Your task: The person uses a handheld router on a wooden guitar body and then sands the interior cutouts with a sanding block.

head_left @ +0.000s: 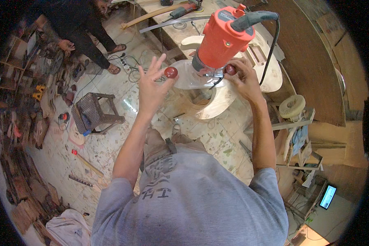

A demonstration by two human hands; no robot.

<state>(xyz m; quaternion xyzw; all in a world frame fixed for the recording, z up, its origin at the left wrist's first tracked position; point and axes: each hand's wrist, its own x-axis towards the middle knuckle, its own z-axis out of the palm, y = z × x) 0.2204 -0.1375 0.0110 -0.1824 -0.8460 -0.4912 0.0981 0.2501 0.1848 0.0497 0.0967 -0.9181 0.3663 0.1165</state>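
At one o'clock the red router (224,39) stands over a pale wooden board (219,107), its right knob (230,69) clasped by the right hand (245,80), while toward eleven the left hand (152,84) spreads its fingers beside the left knob (171,73), perhaps touching it.

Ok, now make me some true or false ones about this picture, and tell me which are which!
1. The plunge router has a red body. True.
2. The woven brown stool stands left of the router. True.
3. The right hand rests on the stool. False: its fingers are on the router's right knob.
4. The left hand is squeezed into a fist. False: its fingers are spread open, beside the left knob.
5. Both knobs are bright green. False: they are dark red.
6. A lit screen shows at the lower right. True.
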